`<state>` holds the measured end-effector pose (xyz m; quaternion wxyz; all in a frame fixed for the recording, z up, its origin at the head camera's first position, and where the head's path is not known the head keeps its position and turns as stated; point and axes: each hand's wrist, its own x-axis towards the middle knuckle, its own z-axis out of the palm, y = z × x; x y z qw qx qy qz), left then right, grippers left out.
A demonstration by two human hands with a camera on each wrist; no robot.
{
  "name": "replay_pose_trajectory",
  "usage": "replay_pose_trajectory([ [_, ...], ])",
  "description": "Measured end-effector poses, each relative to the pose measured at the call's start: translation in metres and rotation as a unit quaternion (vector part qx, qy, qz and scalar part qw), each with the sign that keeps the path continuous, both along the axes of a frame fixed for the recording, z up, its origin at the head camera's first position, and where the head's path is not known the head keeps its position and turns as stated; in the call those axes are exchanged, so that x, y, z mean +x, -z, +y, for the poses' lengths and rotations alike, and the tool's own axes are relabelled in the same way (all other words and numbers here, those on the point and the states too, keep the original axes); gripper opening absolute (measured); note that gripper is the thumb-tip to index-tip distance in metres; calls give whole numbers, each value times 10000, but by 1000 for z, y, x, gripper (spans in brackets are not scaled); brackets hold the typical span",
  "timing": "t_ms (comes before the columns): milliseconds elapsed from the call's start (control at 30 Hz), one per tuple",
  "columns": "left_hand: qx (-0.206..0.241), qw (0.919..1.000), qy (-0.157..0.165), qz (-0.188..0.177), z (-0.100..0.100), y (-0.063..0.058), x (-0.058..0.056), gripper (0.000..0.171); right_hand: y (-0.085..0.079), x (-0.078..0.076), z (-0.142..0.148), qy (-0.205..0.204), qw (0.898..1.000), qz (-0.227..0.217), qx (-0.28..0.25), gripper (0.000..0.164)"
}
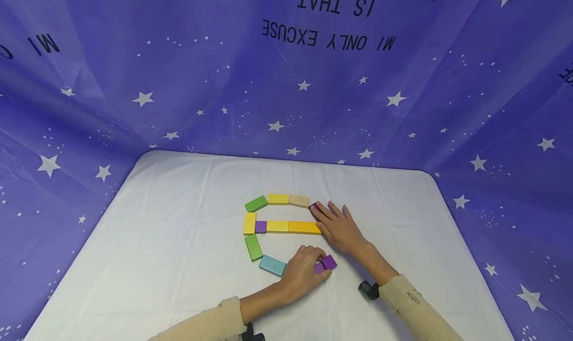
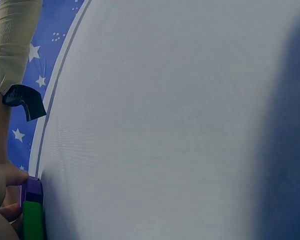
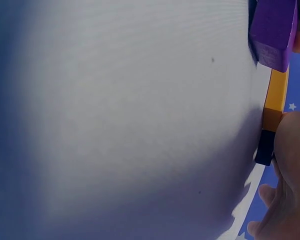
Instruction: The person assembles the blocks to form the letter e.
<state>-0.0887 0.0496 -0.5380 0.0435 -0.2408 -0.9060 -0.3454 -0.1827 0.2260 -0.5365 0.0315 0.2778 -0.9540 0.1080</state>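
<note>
Wooden blocks lie in a rounded outline with a bar across its middle. My left hand [image 1: 304, 274] pinches a purple block [image 1: 319, 268] between thumb and fingers at the near curve; a purple cube-like block [image 1: 329, 262] sits against its right end. In the left wrist view a green block [image 2: 33, 220] adjoins a purple block [image 2: 32, 189], though the hand covers it from the head view. My right hand [image 1: 342, 231] lies with extended fingers over a dark purple block [image 1: 315, 206], its thumb at the end of the orange block [image 1: 305, 227].
Left of the hands are a blue block [image 1: 272, 265], green blocks [image 1: 253, 247], yellow blocks [image 1: 249, 223] and a small purple block [image 1: 260, 227]. A tan block [image 1: 299, 201] is in the far curve. White cloth covers the table [image 1: 188, 221]; a starry purple curtain [image 1: 250, 92] surrounds it.
</note>
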Motion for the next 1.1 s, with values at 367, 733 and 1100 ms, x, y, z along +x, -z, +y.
replay_pose_trajectory([
  [367,-24,10000,33,49,0,-2,-1,31,2,-1,1,57,10000,-35,56,50],
  [733,376,9989,1,-271,-4,-5,-8,30,1,-2,2,71,9999,-32,-110,49],
  [1100,699,9967,-417,-1,-47,-22,-38,28,-13,-7,12,347,9985,118,-398,49],
])
